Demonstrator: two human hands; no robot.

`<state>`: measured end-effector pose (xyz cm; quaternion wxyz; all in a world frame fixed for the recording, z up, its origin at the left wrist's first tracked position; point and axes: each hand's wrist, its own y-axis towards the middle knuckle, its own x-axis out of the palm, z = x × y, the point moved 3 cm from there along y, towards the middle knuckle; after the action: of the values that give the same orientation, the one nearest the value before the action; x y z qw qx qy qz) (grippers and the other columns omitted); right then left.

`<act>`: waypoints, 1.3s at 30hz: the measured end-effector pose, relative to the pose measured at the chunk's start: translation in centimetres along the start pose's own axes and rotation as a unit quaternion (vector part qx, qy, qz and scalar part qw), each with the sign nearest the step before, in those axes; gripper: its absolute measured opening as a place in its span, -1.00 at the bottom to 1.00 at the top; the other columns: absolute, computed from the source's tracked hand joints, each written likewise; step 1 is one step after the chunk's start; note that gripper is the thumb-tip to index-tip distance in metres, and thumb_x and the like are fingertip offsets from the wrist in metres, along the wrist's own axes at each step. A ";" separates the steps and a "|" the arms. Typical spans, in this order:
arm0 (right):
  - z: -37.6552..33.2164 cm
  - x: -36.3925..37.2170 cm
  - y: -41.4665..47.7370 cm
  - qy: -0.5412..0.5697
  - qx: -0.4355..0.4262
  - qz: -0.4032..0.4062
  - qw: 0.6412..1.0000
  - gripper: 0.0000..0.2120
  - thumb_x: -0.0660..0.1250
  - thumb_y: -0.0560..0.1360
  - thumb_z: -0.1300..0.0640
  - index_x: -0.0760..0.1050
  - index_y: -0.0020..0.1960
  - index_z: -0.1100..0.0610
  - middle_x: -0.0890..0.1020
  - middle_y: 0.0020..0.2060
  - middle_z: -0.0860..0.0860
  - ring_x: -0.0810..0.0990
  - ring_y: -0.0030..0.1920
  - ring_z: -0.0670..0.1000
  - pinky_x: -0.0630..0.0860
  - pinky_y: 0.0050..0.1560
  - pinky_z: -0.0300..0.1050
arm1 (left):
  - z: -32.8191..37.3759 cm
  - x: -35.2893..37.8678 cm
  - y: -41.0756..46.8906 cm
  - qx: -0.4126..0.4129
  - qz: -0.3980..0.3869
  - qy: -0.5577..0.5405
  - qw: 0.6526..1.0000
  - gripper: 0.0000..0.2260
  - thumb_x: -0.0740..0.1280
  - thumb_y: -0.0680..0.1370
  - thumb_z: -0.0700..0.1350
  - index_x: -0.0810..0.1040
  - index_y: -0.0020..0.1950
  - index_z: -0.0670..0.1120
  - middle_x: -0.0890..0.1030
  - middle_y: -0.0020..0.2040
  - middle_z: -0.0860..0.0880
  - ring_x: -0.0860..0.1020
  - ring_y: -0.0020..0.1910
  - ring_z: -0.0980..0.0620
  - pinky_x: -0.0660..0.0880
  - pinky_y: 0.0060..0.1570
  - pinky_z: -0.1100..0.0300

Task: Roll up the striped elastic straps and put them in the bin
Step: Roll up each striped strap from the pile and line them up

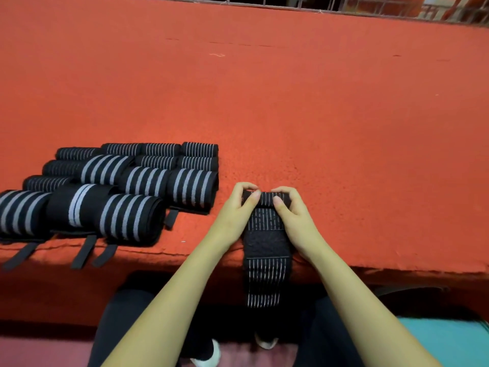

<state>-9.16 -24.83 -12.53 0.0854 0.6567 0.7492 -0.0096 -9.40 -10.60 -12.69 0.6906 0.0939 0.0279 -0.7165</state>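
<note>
Both hands are at lower centre of frame on one striped strap. Left hand and right hand each pinch one end of its rolled-up part, fingers curled over the top, thumbs on the near side. The roll sits on the red counter near the front edge; the unrolled tail hangs over that edge. Rolled straps lie in rows at left of frame. Teal surface at lower right, can't tell what it is.

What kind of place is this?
Probably a small workshop or packing bench: a long table covered in red felt, a pile of rolled striped straps, and the left hand and right hand rolling another strap.
</note>
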 end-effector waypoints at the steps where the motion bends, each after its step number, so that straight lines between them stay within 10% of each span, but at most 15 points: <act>1: 0.0 0.0 0.0 -0.008 -0.012 -0.005 1.000 -0.83 0.19 0.62 0.24 0.41 0.08 -0.02 0.51 -0.03 -0.08 0.49 -0.08 -0.25 0.44 -0.05 -0.38 | 0.1 0.0 0.1 -0.012 0.002 0.012 1.000 -0.88 0.21 0.63 0.04 0.49 0.05 0.04 0.56 -0.06 0.13 0.52 -0.07 0.23 0.43 -0.02 0.30; 13: -0.2 0.5 0.0 0.052 0.044 -0.008 0.998 -0.87 0.20 0.62 0.05 0.49 -0.01 0.08 0.58 -0.14 -0.07 0.56 -0.16 -0.19 0.50 -0.10 -0.23 | 0.5 0.1 -0.4 0.067 -0.003 0.063 0.996 -0.86 0.18 0.65 -0.12 0.39 -0.02 0.12 0.49 -0.06 0.07 0.45 -0.07 0.22 0.36 0.03 0.33; 20: -0.5 0.3 -0.2 0.048 -0.007 -0.025 0.998 -0.90 0.18 0.62 0.22 0.43 0.06 0.08 0.52 -0.08 -0.06 0.49 -0.09 -0.18 0.45 -0.04 -0.31 | 0.3 0.1 -0.2 -0.001 -0.001 0.045 0.999 -0.79 0.14 0.64 0.11 0.48 -0.05 0.05 0.55 -0.20 0.12 0.48 -0.21 0.26 0.42 -0.06 0.18; 30: -0.1 0.4 0.0 0.069 0.050 0.011 0.996 -0.84 0.23 0.60 0.07 0.48 0.12 0.10 0.56 -0.01 -0.03 0.55 -0.05 -0.17 0.51 -0.05 -0.33 | 0.3 0.2 -0.8 0.080 -0.011 0.059 0.995 -0.84 0.23 0.63 -0.16 0.36 0.07 0.12 0.48 0.04 0.10 0.46 0.06 0.19 0.34 0.12 0.37; 39: -0.3 0.3 -0.4 0.031 -0.009 -0.002 0.999 -0.92 0.24 0.59 0.18 0.43 0.05 0.03 0.52 -0.07 -0.08 0.49 -0.08 -0.21 0.46 -0.02 -0.29 | 0.4 0.2 -0.5 0.045 -0.017 0.051 0.998 -0.93 0.20 0.64 -0.01 0.44 -0.03 0.11 0.54 -0.15 0.13 0.47 -0.18 0.33 0.38 -0.08 0.37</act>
<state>-9.65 -24.59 -12.28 0.0679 0.6546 0.7527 0.0171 -9.90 -10.80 -12.39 0.6710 0.1608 0.0328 -0.7231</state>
